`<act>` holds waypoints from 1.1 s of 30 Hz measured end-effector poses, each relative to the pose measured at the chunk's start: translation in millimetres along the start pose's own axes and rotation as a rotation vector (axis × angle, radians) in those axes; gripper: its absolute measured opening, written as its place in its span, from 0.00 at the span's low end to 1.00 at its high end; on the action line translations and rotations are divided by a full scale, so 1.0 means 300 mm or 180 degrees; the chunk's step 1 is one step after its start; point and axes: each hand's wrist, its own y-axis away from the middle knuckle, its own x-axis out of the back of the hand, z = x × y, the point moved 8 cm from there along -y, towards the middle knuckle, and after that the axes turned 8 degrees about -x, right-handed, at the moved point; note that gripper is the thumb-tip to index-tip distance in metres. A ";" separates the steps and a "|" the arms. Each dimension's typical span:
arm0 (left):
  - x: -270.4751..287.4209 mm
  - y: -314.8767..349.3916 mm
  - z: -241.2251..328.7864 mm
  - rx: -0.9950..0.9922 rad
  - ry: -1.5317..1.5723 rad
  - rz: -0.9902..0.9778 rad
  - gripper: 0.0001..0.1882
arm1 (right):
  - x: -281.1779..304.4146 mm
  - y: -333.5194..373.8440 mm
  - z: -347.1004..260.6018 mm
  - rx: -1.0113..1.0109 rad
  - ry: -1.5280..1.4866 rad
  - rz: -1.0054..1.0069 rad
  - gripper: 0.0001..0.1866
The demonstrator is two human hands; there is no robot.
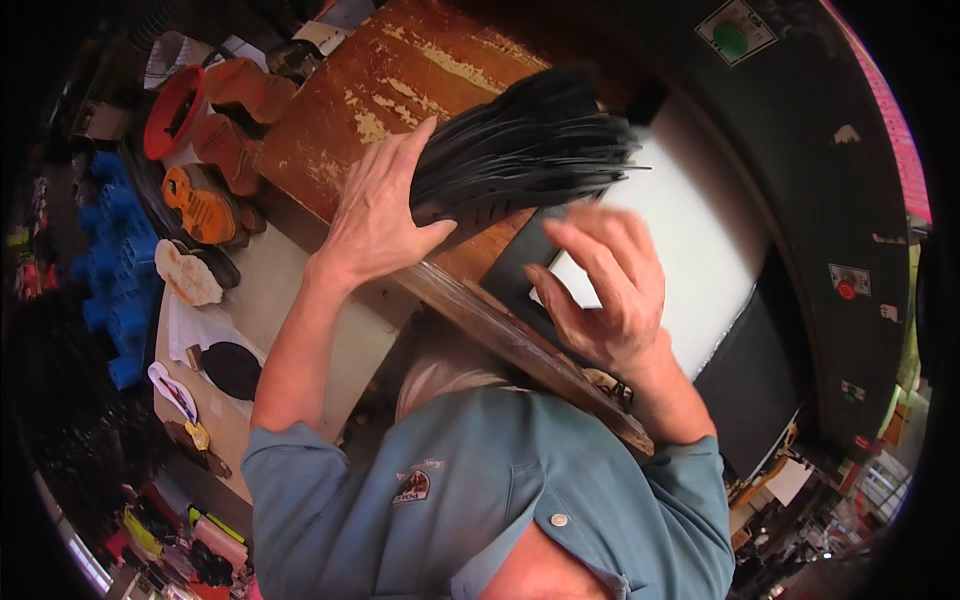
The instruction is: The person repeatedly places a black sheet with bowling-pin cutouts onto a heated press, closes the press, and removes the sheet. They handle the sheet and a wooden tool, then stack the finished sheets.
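Observation:
A thick bundle of thin, flexible black sheets (pixel 525 140) lies over the worn brown wooden board (pixel 310 140), its loose ends fanning out to the right. My left hand (pixel 378 215) is closed on the near left end of this bundle, thumb along the lower edge and fingers over the top. Slightly smeared by motion, my right hand (pixel 612 285) hovers off the bundle's lower right, thumb and fingers curved apart with nothing between them. Behind it are a flat black piece (pixel 520 262) and a white slab (pixel 705 215).
A dark machine frame (pixel 800 150) with a green button (pixel 730 38) and a red button (pixel 846 288) curves along the right. Orange sole-shaped pieces (pixel 203 207), a red-rimmed container (pixel 173 113) and blue plastic parts (pixel 118 265) crowd the left. A wooden edge (pixel 520 350) runs before my body.

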 end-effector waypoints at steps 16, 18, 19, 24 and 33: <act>-0.018 0.042 0.054 -0.0363 -0.0015 0.0307 0.63 | -0.245 0.045 0.180 0.0108 0.0763 -0.0781 0.47; -0.015 0.041 0.057 -0.0420 -0.0026 0.0272 0.64 | -0.224 0.045 0.150 0.0482 0.0727 -0.0557 0.40; -0.013 0.040 0.055 -0.0416 -0.0033 0.0258 0.64 | -0.206 0.043 0.133 0.0667 0.0685 -0.0403 0.36; -0.005 0.037 0.052 -0.0426 0.0047 0.0245 0.66 | -0.186 -0.010 0.131 0.0570 0.0429 -0.0912 0.15; -0.008 0.046 0.048 -0.0316 0.0214 0.0289 0.61 | -0.075 -0.119 0.066 0.0782 0.0759 -0.0914 0.15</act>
